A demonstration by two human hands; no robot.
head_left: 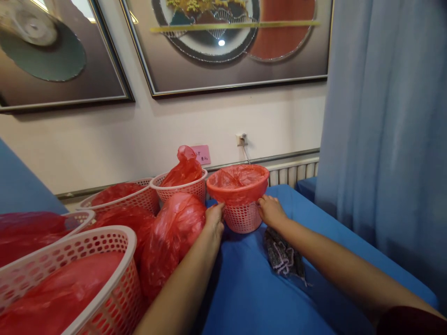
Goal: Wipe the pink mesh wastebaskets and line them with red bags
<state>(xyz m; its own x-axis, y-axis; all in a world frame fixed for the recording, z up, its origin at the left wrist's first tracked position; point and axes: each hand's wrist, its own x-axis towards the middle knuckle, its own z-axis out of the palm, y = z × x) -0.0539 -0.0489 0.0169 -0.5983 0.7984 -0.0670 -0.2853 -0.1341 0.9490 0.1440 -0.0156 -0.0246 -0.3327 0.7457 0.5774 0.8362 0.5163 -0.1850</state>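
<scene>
A small plastic basket with round and square holes stands upright on the blue-covered surface. A red plastic bag lines it, with its top folded out over the rim and hanging partway down the outside. At the left of the basket, my left hand has its fingers closed at the bag's lower edge. On the opposite side my right hand pinches that same hanging edge. Below my right wrist lies a dark bundle with pale pink cords. A full red plastic bag sits beside my left forearm.
Several larger baskets with red bags crowd the left, including a near white basket and a round basket farther back. A blue curtain hangs on the right. Behind are a radiator, a wall socket and a pink note.
</scene>
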